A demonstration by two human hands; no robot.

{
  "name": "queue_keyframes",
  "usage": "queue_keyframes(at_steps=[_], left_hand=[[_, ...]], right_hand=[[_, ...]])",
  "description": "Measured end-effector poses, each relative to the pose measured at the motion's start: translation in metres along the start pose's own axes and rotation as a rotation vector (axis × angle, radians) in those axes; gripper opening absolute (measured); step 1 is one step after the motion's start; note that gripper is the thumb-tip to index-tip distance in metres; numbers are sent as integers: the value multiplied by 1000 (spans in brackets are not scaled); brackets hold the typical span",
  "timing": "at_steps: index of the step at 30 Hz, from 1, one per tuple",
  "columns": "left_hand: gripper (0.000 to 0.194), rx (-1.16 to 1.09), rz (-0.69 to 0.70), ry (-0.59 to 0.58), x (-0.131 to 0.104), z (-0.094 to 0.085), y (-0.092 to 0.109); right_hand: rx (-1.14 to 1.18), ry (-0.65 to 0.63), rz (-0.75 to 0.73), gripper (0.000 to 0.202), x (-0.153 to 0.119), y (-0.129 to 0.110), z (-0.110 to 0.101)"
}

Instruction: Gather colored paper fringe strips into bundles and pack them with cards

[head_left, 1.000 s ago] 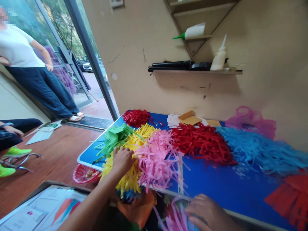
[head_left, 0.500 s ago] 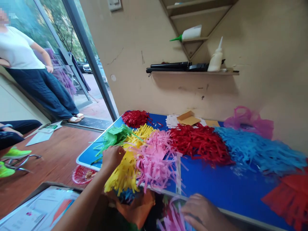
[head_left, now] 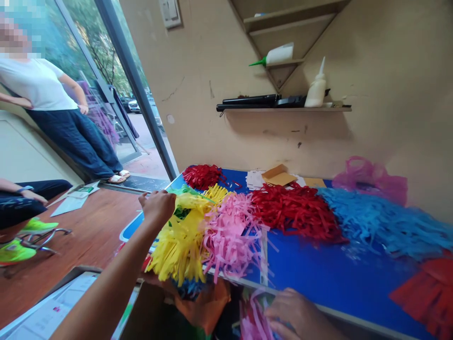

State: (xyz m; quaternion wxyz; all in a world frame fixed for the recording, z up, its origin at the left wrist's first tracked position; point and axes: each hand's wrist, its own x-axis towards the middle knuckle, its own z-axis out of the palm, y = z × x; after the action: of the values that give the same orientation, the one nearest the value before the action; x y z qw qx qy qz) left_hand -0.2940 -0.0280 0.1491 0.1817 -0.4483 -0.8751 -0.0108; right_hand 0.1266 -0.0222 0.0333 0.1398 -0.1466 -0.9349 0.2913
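My left hand is raised over the table's left end, its fingers closed. Yellow fringed paper and a bit of green paper lie right beside it; what the fingers hold is hidden. Low at the table's front edge, my right hand is curled over a bunch of pink paper strips that hangs below the edge. A larger heap of pink strips rests on the blue table, touching the yellow fringe.
Red strips, blue strips and red fringed paper spread rightward. A brown envelope and pink plastic bag lie along the wall. A shelf holds a glue bottle. One person stands by the door; another sits at left.
My left hand has moved up and to the left, and the green paper beside it shows less. The yellow fringe has shifted slightly left. My right hand stays almost in place.
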Motion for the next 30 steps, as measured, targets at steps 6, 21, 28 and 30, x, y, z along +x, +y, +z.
queue_keyframes(at_steps=[6, 21, 28, 30], left_hand=[[41, 1, -65, 158, 17, -42, 3], [35, -193, 616, 608, -68, -100, 110], [33, -383, 750, 576, -141, -28, 139], [33, -426, 750, 570, -149, -9, 148]], right_hand=[[-32, 3, -10, 21, -15, 9, 5], [725, 312, 16, 51, 29, -30, 2], [1783, 530, 33, 58, 106, -33, 0], [1885, 638, 46, 52, 108, -21, -8]])
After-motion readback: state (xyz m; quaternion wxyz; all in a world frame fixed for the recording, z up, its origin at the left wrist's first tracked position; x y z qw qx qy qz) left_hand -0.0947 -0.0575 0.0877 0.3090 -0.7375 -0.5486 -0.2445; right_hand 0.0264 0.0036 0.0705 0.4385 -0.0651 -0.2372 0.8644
